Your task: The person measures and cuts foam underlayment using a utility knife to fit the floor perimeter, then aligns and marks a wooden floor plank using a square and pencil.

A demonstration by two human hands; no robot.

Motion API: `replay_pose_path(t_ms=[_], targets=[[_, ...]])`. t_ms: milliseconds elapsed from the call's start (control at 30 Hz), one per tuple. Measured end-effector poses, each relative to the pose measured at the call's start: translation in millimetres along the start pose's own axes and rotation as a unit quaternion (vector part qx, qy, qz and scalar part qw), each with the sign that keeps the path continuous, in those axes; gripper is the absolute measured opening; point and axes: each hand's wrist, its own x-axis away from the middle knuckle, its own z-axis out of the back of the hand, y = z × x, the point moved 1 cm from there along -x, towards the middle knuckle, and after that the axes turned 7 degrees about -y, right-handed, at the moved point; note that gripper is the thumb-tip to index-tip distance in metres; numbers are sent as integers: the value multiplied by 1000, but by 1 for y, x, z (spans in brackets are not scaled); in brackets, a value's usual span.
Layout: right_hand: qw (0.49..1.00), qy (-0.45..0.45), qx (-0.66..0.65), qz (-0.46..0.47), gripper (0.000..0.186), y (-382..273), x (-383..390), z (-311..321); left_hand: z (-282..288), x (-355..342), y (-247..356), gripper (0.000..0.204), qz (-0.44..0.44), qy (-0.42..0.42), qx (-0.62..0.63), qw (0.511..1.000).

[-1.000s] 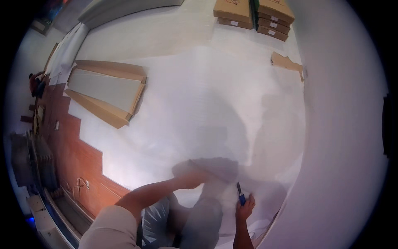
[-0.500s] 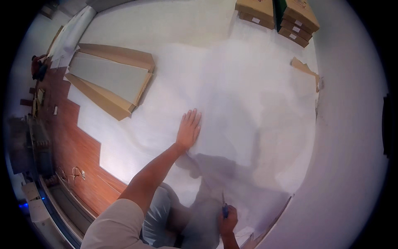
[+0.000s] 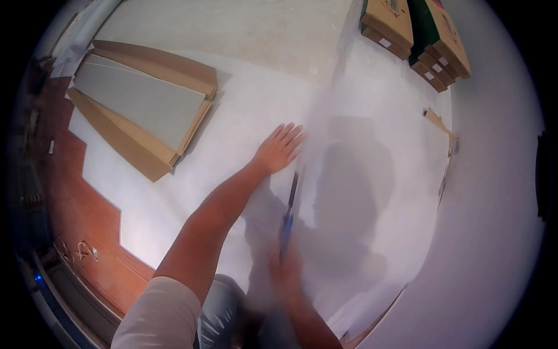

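My left hand (image 3: pixel 279 148) lies palm down on the white sheet (image 3: pixel 383 221) covering the floor, fingers stretched out and slightly apart. Below and right of it, my right hand (image 3: pixel 283 264), smeared by motion, grips a blue-handled knife (image 3: pixel 287 227) with a long dark blade that reaches toward the left hand. The tip is close to the fingers; whether it touches the sheet I cannot tell. A faint crease runs up the sheet beside my left hand.
An opened carton (image 3: pixel 128 136) with grey boards (image 3: pixel 136 99) lies at left, beside red-brown wood flooring (image 3: pixel 99 227). Cardboard box stacks (image 3: pixel 436 35) stand at back right, a torn cardboard piece (image 3: pixel 436 122) by the right-hand wall (image 3: pixel 482 232). A white roll (image 3: pixel 93 20) lies at far left.
My left hand has moved forward along the sheet and now lies flat. My right hand has swung up and leftward with the knife. The view has shifted, boxes appearing farther right.
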Motion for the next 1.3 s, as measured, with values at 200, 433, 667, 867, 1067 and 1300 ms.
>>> replay_pose_path(t_ms=[200,433,667,867,1067,1300], targets=[[960,215,116,133,35,-101,-175,10,5,-66,-45,58,-52,7,29,998],[921,254,295,12,25,-117,-311,24,2,-74,-52,64,-52,-20,45,997],[853,182,488,-34,21,-68,-368,18,0,-72,-58,61,-14,-39,176,984],[883,147,446,-20,30,-73,-368,27,13,-123,-70,61,-11,-102,200,974],[771,124,618,91,27,-90,-353,32,18,-149,-78,64,-103,6,154,983],[921,141,342,-120,29,-116,-354,40,23,-161,-80,57,-101,22,169,980]])
